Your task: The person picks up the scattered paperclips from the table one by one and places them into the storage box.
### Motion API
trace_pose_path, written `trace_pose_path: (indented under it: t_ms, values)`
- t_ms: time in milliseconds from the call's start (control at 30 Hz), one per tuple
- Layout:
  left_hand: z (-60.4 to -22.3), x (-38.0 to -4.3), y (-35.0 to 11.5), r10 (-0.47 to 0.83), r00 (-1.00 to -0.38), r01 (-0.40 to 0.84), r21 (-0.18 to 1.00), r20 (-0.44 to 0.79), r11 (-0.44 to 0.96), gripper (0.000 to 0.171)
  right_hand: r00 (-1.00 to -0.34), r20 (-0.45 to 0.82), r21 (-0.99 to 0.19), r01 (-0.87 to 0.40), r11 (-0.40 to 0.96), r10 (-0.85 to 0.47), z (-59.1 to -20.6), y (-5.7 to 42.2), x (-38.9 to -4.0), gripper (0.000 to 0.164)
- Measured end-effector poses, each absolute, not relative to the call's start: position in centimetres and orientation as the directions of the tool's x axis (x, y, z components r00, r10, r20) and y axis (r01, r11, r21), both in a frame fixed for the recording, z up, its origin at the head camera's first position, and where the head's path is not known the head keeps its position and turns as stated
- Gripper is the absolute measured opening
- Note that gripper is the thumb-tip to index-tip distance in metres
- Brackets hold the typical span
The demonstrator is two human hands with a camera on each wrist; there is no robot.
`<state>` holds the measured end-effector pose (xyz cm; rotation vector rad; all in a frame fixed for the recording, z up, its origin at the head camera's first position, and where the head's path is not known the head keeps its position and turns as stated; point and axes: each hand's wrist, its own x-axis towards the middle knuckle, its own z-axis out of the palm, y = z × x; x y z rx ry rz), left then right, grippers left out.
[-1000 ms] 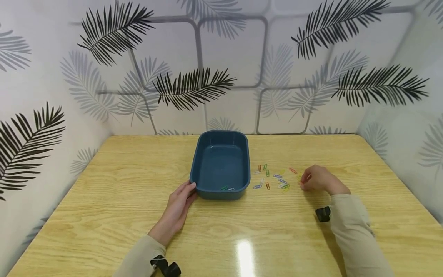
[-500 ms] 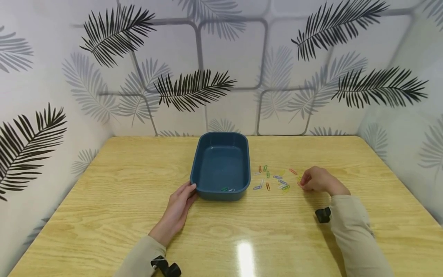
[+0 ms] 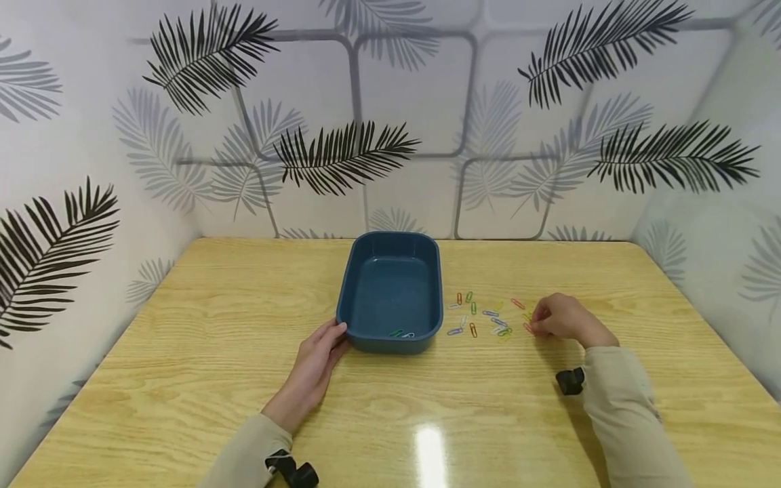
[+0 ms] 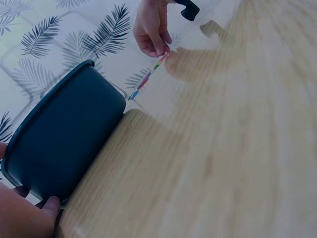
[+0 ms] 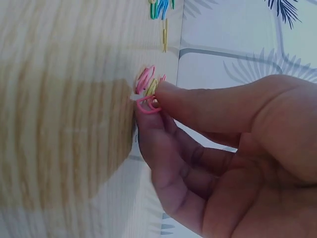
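Note:
A dark blue plastic bin (image 3: 390,346) stands on the table. My left hand (image 3: 317,362) grips its near left corner, thumb at the rim and other fingers lower on the outside. Inside, near the front wall, lie a green paper clip (image 3: 396,333) and a white paper clip (image 3: 408,335). To the right of the bin my right hand (image 3: 570,318) is low over the table. Its thumb and index finger pinch a pink paper clip (image 5: 148,106) in the right wrist view. Pink and yellow clips lie just beyond those fingertips, partly hidden.
Several loose coloured paper clips (image 3: 498,321) are scattered between the bin and my right hand. Behind the wooden table (image 3: 366,420) rises a wall (image 3: 403,196) with a leaf pattern. Each sleeve carries a black wrist camera (image 3: 570,381).
My right hand has stayed almost in place, its fingertips shifting slightly, so that more of a pink paper clip shows beside them. The left hand and the bin have not moved.

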<state>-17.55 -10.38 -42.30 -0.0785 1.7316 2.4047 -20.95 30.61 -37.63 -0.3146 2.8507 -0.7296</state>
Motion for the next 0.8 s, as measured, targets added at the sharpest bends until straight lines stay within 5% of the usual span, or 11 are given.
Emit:
trace_pose_path:
  t_ms: [400,800]
  values:
    - [-42.3,-17.5,-10.4,0.119,-0.983,-0.172,0.937,-0.142,-0.305,0.051,-0.976,-0.06,-0.514,-0.151,0.844,-0.21,-37.8,30.3,-21.1,0.006]
    - [-42.3,-17.5,-10.3,0.116,-0.982,-0.176,0.936,-0.147,-0.305,0.051,-0.996,0.043,-0.736,-0.082,0.672,-0.074,-37.2,27.7,-21.7,0.018]
